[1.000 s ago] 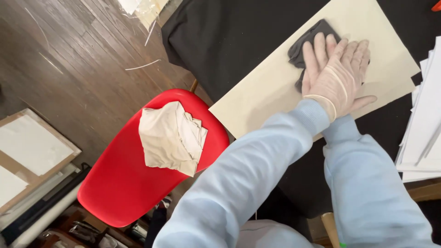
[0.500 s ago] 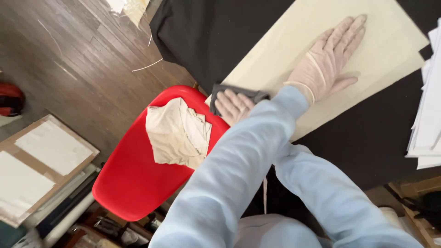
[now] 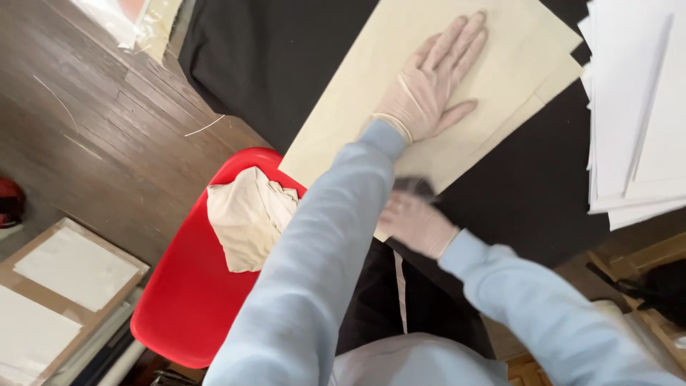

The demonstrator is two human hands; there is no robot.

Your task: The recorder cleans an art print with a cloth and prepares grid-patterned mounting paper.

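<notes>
On desk (image 3: 271, 64) | left hand (image 3: 429, 82) open, flat on cream sheet (image 3: 357, 107) | right hand (image 3: 414, 223) gripping blurred dark cloth (image 3: 413, 187) at sheet's near edge | wiping seemingly underway, finished share unclear

Cream sheet (image 3: 493, 86) flat on table; dark cloth (image 3: 414, 187), blurred, maybe crumpled.

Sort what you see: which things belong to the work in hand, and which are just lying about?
In use: left hand flat on cream sheet; right hand on dark cloth.
Lying about: red chair, crumpled beige cloth, white paper stack.
</notes>
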